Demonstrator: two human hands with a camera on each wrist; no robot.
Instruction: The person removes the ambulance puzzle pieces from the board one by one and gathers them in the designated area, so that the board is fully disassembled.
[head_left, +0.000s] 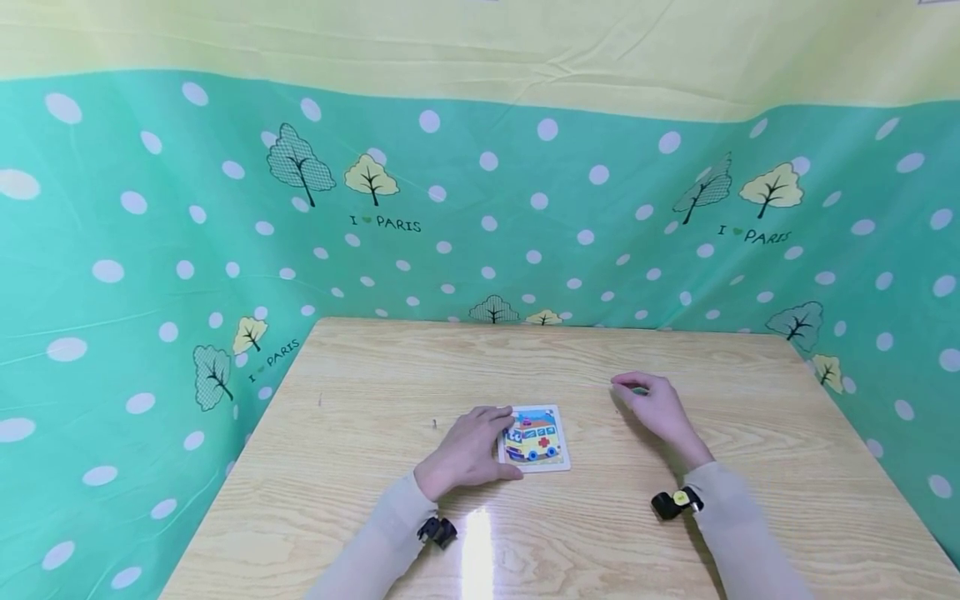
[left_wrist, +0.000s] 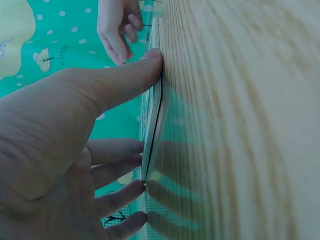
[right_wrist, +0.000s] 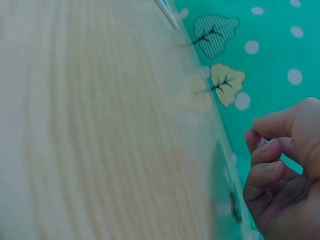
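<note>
A square white-framed ambulance picture board (head_left: 546, 450) lies face up near the middle of the table. Its left side is under my left hand (head_left: 472, 446), which holds the edges, thumb at the near edge and fingers at the far left. The left wrist view shows the board (left_wrist: 151, 142) edge-on, with a dark seam between two layers and the thumb (left_wrist: 132, 75) against it. Apart from the board, to its right, my right hand (head_left: 660, 408) hovers with curled fingers, thumb and forefinger close together. A tiny green patch shows between these fingers; whether they pinch anything I cannot tell.
The wooden table (head_left: 420, 358) is bordered at the back and sides by a green dotted cloth (head_left: 487, 183). Small dark marks (head_left: 434, 423) show on the wood left of the board. Each wrist wears a small black camera (head_left: 437, 532).
</note>
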